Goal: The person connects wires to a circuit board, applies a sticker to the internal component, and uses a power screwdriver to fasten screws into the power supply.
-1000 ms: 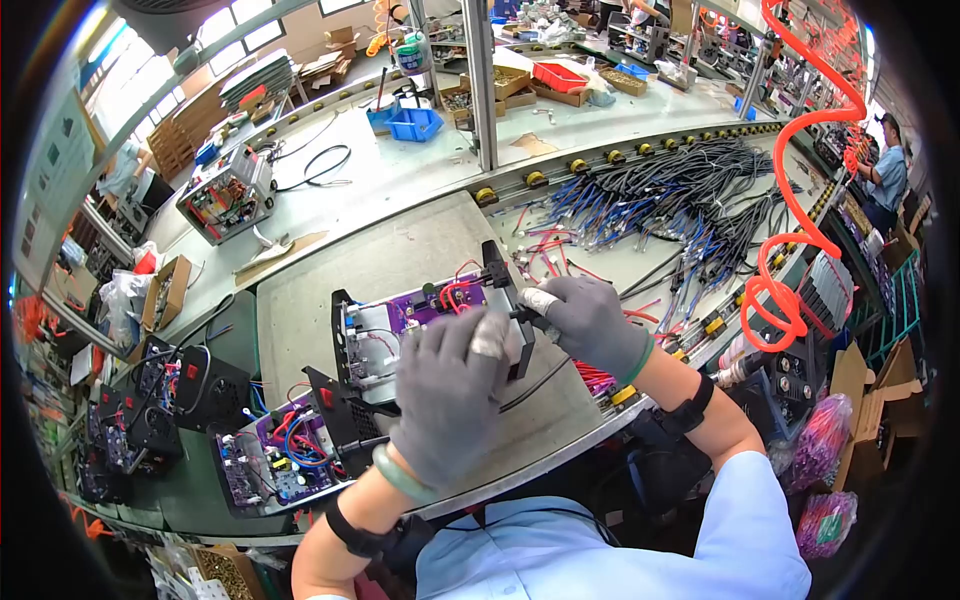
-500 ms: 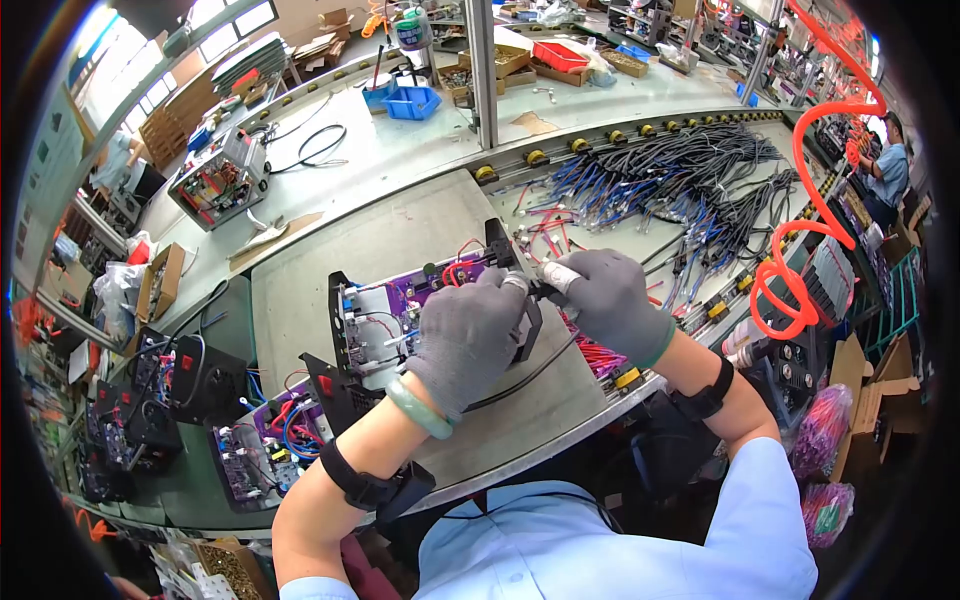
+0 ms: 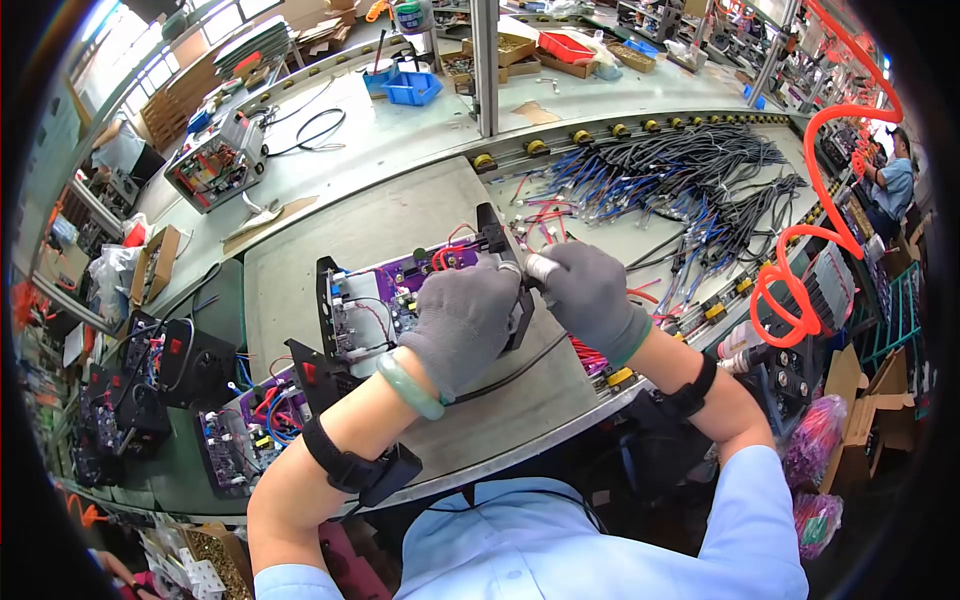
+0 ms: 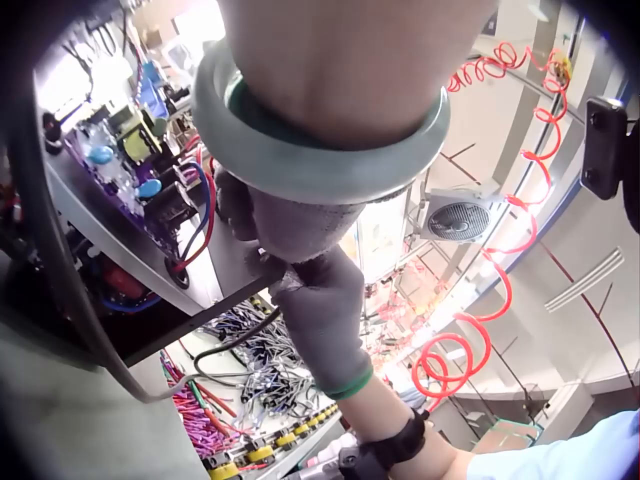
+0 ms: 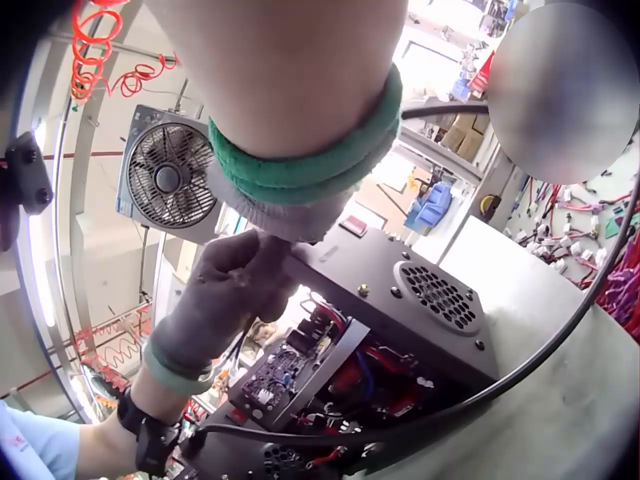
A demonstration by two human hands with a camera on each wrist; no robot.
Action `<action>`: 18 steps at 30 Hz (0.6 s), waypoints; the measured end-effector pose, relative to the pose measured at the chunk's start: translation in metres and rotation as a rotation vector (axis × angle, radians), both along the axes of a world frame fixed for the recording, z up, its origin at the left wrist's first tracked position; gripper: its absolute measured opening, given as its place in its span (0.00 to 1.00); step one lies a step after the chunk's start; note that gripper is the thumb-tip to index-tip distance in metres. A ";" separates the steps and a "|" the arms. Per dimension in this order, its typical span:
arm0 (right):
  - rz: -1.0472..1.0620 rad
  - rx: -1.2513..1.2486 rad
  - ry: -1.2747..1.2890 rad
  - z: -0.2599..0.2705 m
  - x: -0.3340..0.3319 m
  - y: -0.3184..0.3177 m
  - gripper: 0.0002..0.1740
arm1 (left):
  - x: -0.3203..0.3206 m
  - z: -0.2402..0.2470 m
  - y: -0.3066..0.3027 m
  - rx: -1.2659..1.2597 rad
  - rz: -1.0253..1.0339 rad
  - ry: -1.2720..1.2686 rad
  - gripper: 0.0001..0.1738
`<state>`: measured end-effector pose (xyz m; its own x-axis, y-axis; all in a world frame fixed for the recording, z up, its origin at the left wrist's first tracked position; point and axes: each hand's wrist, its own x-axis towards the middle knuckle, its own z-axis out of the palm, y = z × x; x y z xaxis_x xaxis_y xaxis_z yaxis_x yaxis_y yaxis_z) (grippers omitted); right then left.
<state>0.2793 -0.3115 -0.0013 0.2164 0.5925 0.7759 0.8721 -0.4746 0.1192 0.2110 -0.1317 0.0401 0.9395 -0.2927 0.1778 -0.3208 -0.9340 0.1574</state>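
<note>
Touching both hands (image 3: 465, 325): open elec. chassis (image 3: 352, 318)

Has the unit (image 3: 400, 283) at the clock's centre, on the board (image 3: 400, 200). From there, shows cables (image 3: 690, 185) at 2 o'clock, before the rail (image 3: 535, 147); wires (image 3: 592, 357) at 4, beside the board; another unit (image 3: 225, 455) at 8, with further units (image 3: 200, 365) past it; a box (image 3: 165, 257) at 9; a machine (image 3: 215, 165) at 10 and a bin (image 3: 412, 90) at 12, both on the desk (image 3: 385, 130) behind.
</note>
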 end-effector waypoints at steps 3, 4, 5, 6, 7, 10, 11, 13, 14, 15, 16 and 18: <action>-0.091 -0.161 0.383 0.004 0.002 0.002 0.07 | 0.004 -0.005 0.002 0.052 -0.032 -0.005 0.07; -0.125 -0.397 0.566 0.022 0.006 0.005 0.07 | 0.003 -0.006 0.002 0.068 -0.041 -0.025 0.07; -0.158 -0.637 0.745 0.032 0.014 0.008 0.07 | 0.004 -0.007 0.004 0.083 -0.049 -0.047 0.07; -0.087 -0.684 0.699 0.032 0.022 0.008 0.05 | 0.006 -0.005 0.005 0.084 -0.049 -0.043 0.07; -0.087 -0.684 0.706 0.028 0.021 0.008 0.05 | 0.007 -0.002 0.006 0.111 -0.072 -0.028 0.07; -0.074 -0.452 0.132 0.007 0.020 0.005 0.03 | 0.011 0.003 0.007 0.210 -0.115 -0.091 0.06; -0.073 -0.463 0.139 -0.002 0.022 0.006 0.03 | 0.011 -0.001 0.006 0.287 -0.132 -0.164 0.05; -0.083 -0.220 0.067 -0.019 0.020 0.009 0.03 | 0.007 -0.016 0.001 0.276 -0.137 -0.290 0.06; -0.085 -0.216 0.079 -0.025 0.019 0.009 0.03 | 0.005 -0.025 -0.003 0.277 -0.147 -0.429 0.09; -0.124 -0.251 0.071 -0.030 0.016 0.008 0.04 | 0.002 -0.038 -0.009 0.278 -0.154 -0.416 0.09; -0.162 -0.289 0.063 -0.034 0.011 0.006 0.04 | -0.004 -0.051 -0.019 0.373 0.029 -0.396 0.07; -0.169 -0.223 0.134 -0.041 0.007 0.008 0.05 | -0.008 -0.045 -0.020 0.515 0.112 -0.433 0.04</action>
<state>0.2867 -0.3031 -0.0424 0.4178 0.6919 0.5888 0.7982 -0.5891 0.1260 0.2030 -0.1514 -0.0052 0.8447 -0.3458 0.4086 -0.1517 -0.8866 -0.4369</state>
